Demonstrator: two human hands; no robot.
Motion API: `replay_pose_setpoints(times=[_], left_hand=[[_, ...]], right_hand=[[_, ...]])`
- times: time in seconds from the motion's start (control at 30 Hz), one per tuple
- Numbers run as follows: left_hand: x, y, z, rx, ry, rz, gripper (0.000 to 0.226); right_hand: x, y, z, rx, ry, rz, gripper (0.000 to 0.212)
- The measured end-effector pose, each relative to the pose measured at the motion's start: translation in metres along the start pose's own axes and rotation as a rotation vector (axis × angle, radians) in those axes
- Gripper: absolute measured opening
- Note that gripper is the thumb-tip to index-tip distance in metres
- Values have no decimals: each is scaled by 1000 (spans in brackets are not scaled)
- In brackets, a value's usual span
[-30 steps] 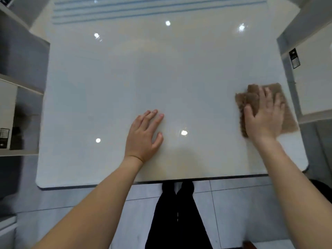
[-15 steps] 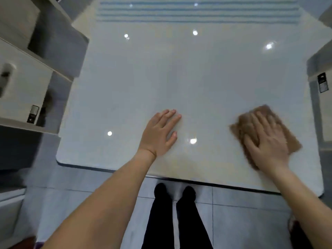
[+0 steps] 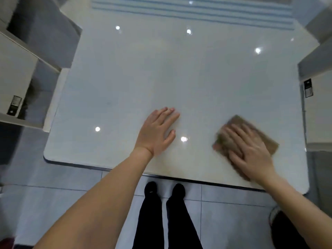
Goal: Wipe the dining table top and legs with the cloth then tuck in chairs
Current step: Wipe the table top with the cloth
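Observation:
The glossy white dining table (image 3: 161, 78) fills the middle of the head view, its near edge just above my feet. My right hand (image 3: 249, 151) lies flat on a brown cloth (image 3: 265, 139) near the table's front right corner, pressing it to the top; both are motion-blurred. My left hand (image 3: 158, 132) rests flat on the table near the front middle, fingers together and pointing away, holding nothing. The table legs are hidden beneath the top.
A white-and-grey chair (image 3: 23, 83) stands at the table's left side and another chair (image 3: 319, 87) at its right side. A blue-striped mat (image 3: 194, 9) lies at the far end. Grey floor tiles (image 3: 233, 212) and my black-trousered legs (image 3: 170, 216) are below.
My right hand has slid the cloth toward me and leftward along the table's right side. The view has shifted, so the table's front edge sits higher. My left hand stays planted.

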State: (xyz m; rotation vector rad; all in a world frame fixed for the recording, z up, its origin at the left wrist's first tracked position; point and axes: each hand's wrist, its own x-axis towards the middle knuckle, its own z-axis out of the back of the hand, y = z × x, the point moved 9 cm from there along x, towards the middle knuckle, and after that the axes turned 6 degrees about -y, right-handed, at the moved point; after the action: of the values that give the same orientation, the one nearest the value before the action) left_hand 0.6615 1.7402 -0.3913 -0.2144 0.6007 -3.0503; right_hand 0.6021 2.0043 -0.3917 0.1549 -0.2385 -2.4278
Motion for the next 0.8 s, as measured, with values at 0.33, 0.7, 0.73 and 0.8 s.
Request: replay_pose_setpoints(times=[0.33, 0.7, 0.73, 0.8], left_hand=[[-3, 0, 20, -91, 48, 21, 54], [-113, 209, 107, 193, -96, 594, 60], [-115, 215, 105, 185, -97, 591, 60], [-115, 220, 104, 177, -126, 567, 59]], right_hand=[[74, 67, -11, 9, -130, -373, 68], [48, 198, -37, -5, 79, 566, 65], [61, 184, -35, -14, 98, 606, 65], [109, 132, -24, -11, 39, 383, 65]])
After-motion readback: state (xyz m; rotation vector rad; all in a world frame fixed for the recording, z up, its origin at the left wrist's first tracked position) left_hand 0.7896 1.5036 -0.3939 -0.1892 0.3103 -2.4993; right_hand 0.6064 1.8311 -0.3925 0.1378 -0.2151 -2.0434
